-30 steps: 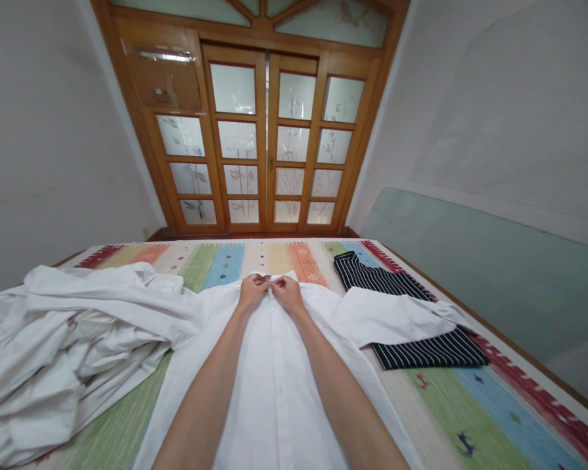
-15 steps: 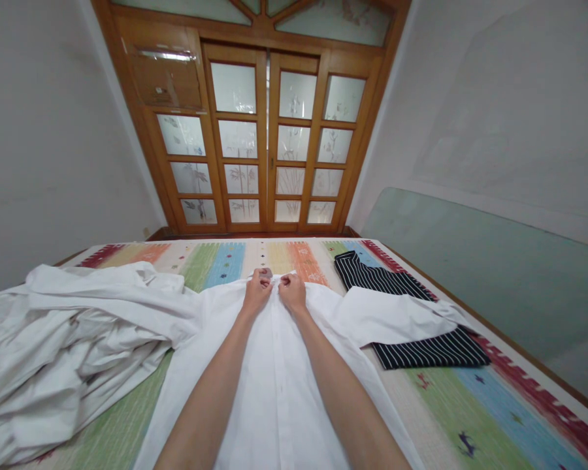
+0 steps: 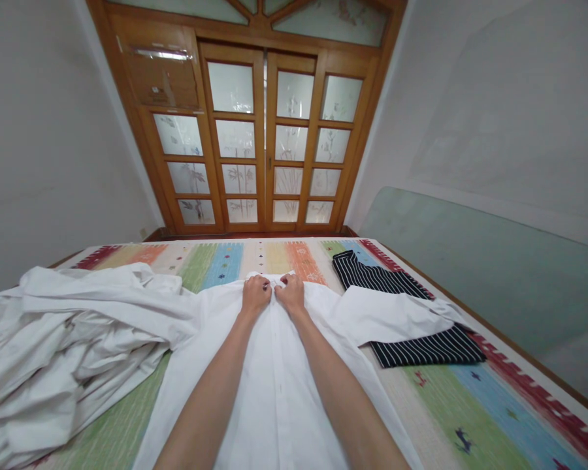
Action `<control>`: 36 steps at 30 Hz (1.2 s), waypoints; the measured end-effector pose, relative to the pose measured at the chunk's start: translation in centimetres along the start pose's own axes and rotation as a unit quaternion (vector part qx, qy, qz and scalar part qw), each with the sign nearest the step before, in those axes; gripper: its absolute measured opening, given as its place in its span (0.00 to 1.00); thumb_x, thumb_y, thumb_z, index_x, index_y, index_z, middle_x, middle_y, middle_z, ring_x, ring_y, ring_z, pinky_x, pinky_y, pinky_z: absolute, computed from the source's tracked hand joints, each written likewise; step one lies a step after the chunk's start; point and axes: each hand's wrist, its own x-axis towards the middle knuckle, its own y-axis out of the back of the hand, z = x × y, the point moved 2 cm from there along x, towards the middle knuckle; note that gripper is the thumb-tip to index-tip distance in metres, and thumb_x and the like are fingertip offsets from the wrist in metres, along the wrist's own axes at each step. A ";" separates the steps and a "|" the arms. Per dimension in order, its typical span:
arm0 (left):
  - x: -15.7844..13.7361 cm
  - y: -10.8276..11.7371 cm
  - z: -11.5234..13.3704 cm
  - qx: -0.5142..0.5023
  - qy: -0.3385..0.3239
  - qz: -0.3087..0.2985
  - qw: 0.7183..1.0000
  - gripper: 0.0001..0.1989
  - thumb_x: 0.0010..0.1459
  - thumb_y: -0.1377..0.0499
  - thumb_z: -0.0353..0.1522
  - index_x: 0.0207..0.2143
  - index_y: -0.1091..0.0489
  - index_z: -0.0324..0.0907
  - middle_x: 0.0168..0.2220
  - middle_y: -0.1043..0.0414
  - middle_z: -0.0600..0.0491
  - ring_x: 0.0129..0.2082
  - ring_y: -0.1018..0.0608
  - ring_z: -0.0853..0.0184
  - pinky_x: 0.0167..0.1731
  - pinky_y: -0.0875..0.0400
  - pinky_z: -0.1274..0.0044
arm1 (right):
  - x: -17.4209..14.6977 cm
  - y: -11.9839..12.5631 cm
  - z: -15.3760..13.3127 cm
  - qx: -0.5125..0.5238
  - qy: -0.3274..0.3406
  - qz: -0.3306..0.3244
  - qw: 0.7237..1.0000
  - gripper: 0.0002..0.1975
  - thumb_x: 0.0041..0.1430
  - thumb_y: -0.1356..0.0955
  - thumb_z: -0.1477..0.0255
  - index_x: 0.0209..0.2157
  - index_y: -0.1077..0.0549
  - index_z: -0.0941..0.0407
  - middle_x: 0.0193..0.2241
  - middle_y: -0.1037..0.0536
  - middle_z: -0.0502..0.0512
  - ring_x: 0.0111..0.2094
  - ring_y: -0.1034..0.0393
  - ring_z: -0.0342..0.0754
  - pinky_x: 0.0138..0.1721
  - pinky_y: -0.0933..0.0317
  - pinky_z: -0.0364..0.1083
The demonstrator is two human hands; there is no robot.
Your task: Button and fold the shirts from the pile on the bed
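A white button-up shirt lies front side up before me, its collar end far from me and its buttoned front strip running down the middle. At the collar, my left hand has its fingers closed on the cloth. Close beside it, my right hand pinches the shirt at the same spot. Whether a button is between the fingers is too small to tell. One sleeve stretches out to the right.
Crumpled white cloth is heaped on the left. A folded black garment with white stripes lies partly under the right sleeve. All rest on a colourful patterned cover. Beyond stand wooden glass-paned doors; a pale green headboard-like panel is at right.
Both hands stay at the collar; the fingers have shifted slightly, the left hand turning a little lower. The whole view has moved slightly. The garments lie as before.
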 end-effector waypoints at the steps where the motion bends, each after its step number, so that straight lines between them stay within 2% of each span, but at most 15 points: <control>1: -0.1 0.0 0.0 -0.006 0.001 0.007 1.000 0.07 0.50 0.44 0.25 0.28 0.27 0.43 0.33 0.26 0.47 0.39 0.26 0.58 0.43 0.35 0.69 | 0.1 0.0 0.1 0.010 -0.006 0.008 1.000 0.07 0.44 0.34 0.78 0.29 0.28 0.56 0.31 0.26 0.57 0.38 0.34 0.53 0.44 0.42 0.49; 6: -0.4 0.2 0.1 0.001 0.018 0.010 1.000 0.06 0.47 0.44 0.24 0.22 0.30 0.42 0.30 0.28 0.47 0.37 0.26 0.59 0.41 0.33 0.69 | 0.4 0.6 0.5 0.127 -0.036 0.074 0.988 0.10 0.49 0.40 0.79 0.30 0.28 0.56 0.30 0.25 0.56 0.36 0.32 0.50 0.42 0.41 0.45; 9: -0.6 0.4 0.2 0.031 0.027 0.016 0.999 0.07 0.48 0.44 0.24 0.22 0.31 0.43 0.30 0.29 0.46 0.38 0.27 0.57 0.41 0.32 0.68 | 0.5 1.1 0.6 0.170 -0.077 0.079 0.979 0.14 0.51 0.43 0.79 0.30 0.27 0.56 0.30 0.23 0.55 0.36 0.31 0.49 0.42 0.41 0.45; 11: -0.8 0.7 0.5 0.051 0.014 0.033 0.998 0.08 0.47 0.44 0.23 0.27 0.28 0.42 0.34 0.27 0.46 0.42 0.27 0.57 0.44 0.32 0.67 | 0.5 1.4 0.4 0.150 -0.087 0.074 0.982 0.15 0.52 0.43 0.79 0.31 0.26 0.57 0.32 0.22 0.55 0.37 0.30 0.49 0.44 0.42 0.45; 13: -1.0 1.0 0.6 0.074 0.008 0.039 0.996 0.13 0.46 0.43 0.23 0.35 0.26 0.42 0.43 0.27 0.46 0.48 0.29 0.56 0.49 0.33 0.67 | 0.3 1.6 0.1 0.098 -0.083 0.067 0.989 0.14 0.54 0.42 0.78 0.32 0.25 0.56 0.33 0.22 0.55 0.38 0.30 0.49 0.46 0.44 0.47; 16: -1.2 1.1 0.7 0.115 0.023 0.001 0.993 0.17 0.49 0.43 0.24 0.42 0.26 0.42 0.52 0.29 0.47 0.54 0.32 0.57 0.54 0.36 0.67 | 0.2 1.7 -0.5 0.001 -0.061 0.031 0.998 0.12 0.55 0.38 0.78 0.32 0.23 0.57 0.34 0.21 0.57 0.40 0.31 0.51 0.48 0.45 0.48; 19: -1.3 1.0 0.7 0.148 0.031 -0.051 0.987 0.14 0.55 0.46 0.25 0.42 0.26 0.42 0.52 0.28 0.48 0.56 0.32 0.59 0.56 0.37 0.69 | 0.1 1.4 -0.9 -0.062 -0.028 -0.022 0.997 0.11 0.55 0.37 0.79 0.32 0.21 0.59 0.36 0.21 0.60 0.44 0.31 0.52 0.50 0.43 0.47; 22: -1.4 1.0 0.7 0.166 0.037 -0.082 0.982 0.15 0.60 0.49 0.23 0.42 0.26 0.41 0.49 0.26 0.46 0.59 0.33 0.61 0.55 0.36 0.71 | 0.1 1.1 -1.2 -0.097 -0.004 -0.066 0.993 0.13 0.58 0.37 0.78 0.37 0.21 0.59 0.44 0.21 0.61 0.49 0.32 0.51 0.54 0.45 0.45; 25: -1.7 1.2 0.5 0.185 0.040 -0.106 0.976 0.15 0.62 0.51 0.23 0.43 0.27 0.41 0.47 0.25 0.45 0.57 0.31 0.62 0.52 0.33 0.73 | 0.0 0.8 -1.4 -0.134 0.009 -0.103 0.986 0.16 0.61 0.39 0.77 0.43 0.21 0.58 0.51 0.24 0.61 0.55 0.35 0.51 0.58 0.48 0.46; 29: -2.7 2.0 -0.1 0.198 0.011 -0.134 0.971 0.15 0.64 0.53 0.26 0.45 0.28 0.43 0.49 0.26 0.47 0.55 0.28 0.64 0.51 0.32 0.74 | 0.0 0.8 -1.8 -0.163 0.027 -0.138 0.976 0.18 0.63 0.41 0.76 0.49 0.24 0.60 0.55 0.28 0.62 0.59 0.39 0.52 0.61 0.52 0.47; 32: -3.4 2.6 -0.8 0.196 -0.002 -0.104 0.975 0.17 0.66 0.54 0.29 0.52 0.31 0.41 0.56 0.30 0.45 0.59 0.32 0.63 0.56 0.35 0.72 | 0.0 1.0 -1.9 -0.166 0.036 -0.142 0.975 0.19 0.63 0.41 0.76 0.50 0.25 0.63 0.56 0.29 0.63 0.61 0.41 0.53 0.63 0.54 0.48; 34: -3.7 2.8 -1.4 0.212 0.018 -0.070 0.974 0.20 0.66 0.56 0.31 0.56 0.35 0.36 0.59 0.34 0.41 0.61 0.35 0.59 0.59 0.40 0.68 | -0.1 1.1 -2.0 -0.161 0.040 -0.136 0.977 0.19 0.62 0.40 0.76 0.49 0.24 0.63 0.57 0.30 0.63 0.62 0.43 0.53 0.64 0.56 0.49; 36: -3.7 2.7 -1.8 0.233 0.044 -0.075 0.969 0.23 0.66 0.56 0.32 0.58 0.37 0.31 0.61 0.37 0.38 0.63 0.37 0.55 0.61 0.43 0.64 | -0.2 1.2 -2.1 -0.151 0.047 -0.130 0.979 0.18 0.60 0.39 0.75 0.47 0.23 0.61 0.57 0.30 0.62 0.62 0.43 0.51 0.64 0.56 0.48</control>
